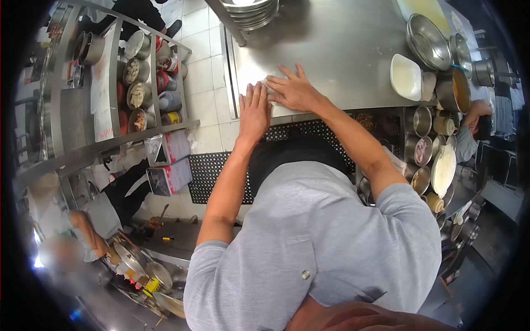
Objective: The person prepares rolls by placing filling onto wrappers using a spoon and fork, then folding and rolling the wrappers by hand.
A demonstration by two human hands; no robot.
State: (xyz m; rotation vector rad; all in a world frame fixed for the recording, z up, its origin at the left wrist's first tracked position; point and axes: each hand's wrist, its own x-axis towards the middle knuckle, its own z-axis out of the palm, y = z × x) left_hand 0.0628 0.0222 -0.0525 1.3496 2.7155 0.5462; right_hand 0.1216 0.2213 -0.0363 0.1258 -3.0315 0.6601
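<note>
Both hands lie on the steel table (342,55), near its corner.
A pot (444,91) at the right holds orange content (462,90), and near it stands a white tub (393,77); on the rack (110,144), pots (146,70) hold pale pieces (132,71). The left hand (255,115) is near the table's edge; from the right hand (295,92), a wide stretch of steel reaches to the tub. The fingers are extended, gripping nothing visible; the table is directly beneath, but what may be under the fingertips I cannot tell.

metal dishes (253,15) — stacked | white container (405,77) | black mat (212,177) — perforated | boxes (178,177)
</note>
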